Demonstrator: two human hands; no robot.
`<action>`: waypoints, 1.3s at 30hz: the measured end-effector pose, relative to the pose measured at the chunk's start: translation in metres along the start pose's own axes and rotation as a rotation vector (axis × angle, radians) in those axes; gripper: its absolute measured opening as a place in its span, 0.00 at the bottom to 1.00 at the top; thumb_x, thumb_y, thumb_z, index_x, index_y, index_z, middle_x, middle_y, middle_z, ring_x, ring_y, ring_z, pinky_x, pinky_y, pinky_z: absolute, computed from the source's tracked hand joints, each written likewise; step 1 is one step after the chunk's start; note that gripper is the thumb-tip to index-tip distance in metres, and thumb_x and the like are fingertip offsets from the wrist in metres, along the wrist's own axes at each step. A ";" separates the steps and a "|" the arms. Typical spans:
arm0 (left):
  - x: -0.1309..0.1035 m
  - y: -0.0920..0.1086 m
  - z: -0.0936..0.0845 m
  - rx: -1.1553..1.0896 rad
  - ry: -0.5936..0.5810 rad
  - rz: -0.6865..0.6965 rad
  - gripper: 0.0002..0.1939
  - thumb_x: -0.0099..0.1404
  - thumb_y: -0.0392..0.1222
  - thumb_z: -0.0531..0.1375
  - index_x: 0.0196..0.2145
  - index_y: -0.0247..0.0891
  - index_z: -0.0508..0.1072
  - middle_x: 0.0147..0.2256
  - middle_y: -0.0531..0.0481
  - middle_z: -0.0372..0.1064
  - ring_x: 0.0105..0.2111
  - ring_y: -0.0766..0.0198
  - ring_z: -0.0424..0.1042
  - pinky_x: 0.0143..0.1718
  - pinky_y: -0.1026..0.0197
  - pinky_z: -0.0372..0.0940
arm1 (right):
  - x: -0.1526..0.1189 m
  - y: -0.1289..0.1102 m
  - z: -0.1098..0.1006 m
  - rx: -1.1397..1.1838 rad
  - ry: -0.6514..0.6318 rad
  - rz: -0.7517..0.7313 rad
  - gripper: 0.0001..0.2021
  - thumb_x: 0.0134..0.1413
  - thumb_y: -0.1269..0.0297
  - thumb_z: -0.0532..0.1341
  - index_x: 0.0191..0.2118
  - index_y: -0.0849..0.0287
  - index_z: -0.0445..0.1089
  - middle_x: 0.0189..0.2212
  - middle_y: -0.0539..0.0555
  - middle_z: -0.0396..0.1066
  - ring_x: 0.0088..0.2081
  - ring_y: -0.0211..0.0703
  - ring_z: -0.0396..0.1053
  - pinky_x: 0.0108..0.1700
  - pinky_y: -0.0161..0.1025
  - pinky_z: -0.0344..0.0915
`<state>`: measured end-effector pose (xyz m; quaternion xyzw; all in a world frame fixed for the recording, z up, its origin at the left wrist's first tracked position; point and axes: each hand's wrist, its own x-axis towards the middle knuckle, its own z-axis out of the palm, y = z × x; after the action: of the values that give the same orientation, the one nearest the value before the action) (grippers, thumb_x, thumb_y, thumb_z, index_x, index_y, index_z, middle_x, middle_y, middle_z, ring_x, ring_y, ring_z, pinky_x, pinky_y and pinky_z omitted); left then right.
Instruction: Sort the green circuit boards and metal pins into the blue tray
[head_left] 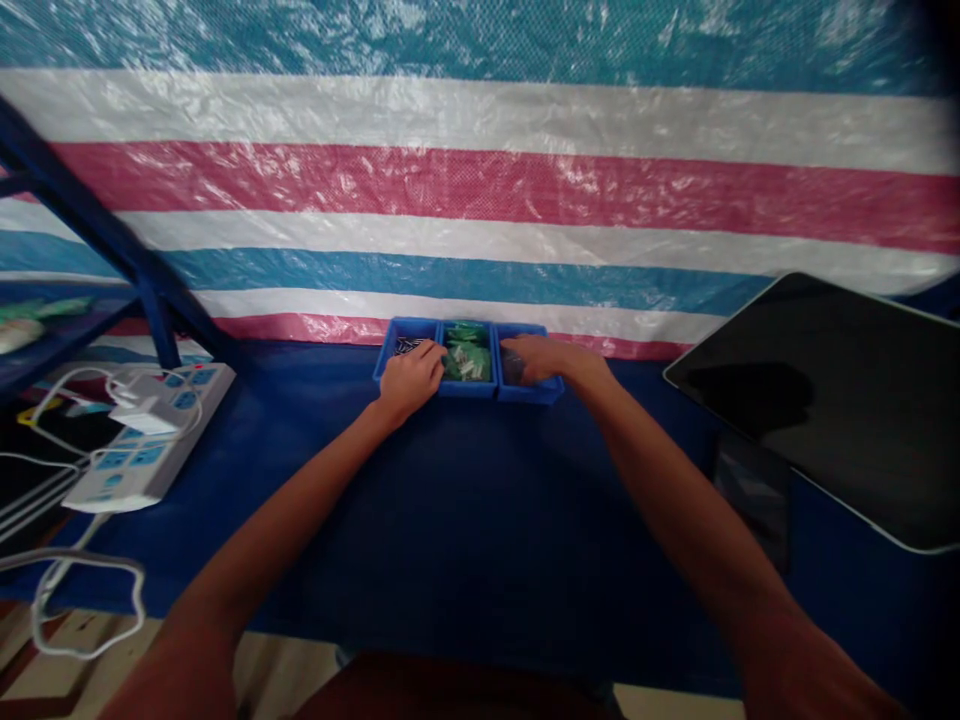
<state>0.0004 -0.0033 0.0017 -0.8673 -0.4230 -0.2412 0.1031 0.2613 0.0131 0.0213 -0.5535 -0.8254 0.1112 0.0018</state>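
Three small blue bins stand side by side near the back of the blue tabletop. My left hand point(414, 378) is over the front right part of the left bin point(384, 358). Its fingers curl at the wall beside the middle bin point(469, 391). Thin dark and shiny pieces, like screws point(409, 345), lie behind that hand. Green and white small parts point(469, 358), partly in clear plastic, fill the middle bin. My right hand point(538, 357) reaches down into the right bin point(544, 393). Its fingers are blurred and partly hidden, among dark contents that I cannot make out.
A white power strip point(161, 455) with plugged-in chargers and loose cables is at the left, beside a blue metal frame point(112, 235). A large dark flat panel point(840, 400) and a dark phone-like slab point(752, 490) lie at the right. Striped plastic sheeting point(480, 180) hangs behind.
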 end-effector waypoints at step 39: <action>0.005 -0.006 -0.011 -0.044 -0.021 0.029 0.12 0.66 0.36 0.51 0.44 0.41 0.71 0.42 0.47 0.74 0.43 0.58 0.72 0.43 0.58 0.66 | -0.008 -0.018 0.009 0.041 0.294 0.156 0.12 0.49 0.73 0.57 0.39 0.59 0.76 0.40 0.54 0.76 0.43 0.44 0.71 0.49 0.36 0.62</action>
<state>-0.0052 -0.0008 0.0135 -0.8779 -0.4059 -0.2399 0.0833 0.2468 -0.0019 0.0171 -0.6258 -0.7685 0.0459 0.1252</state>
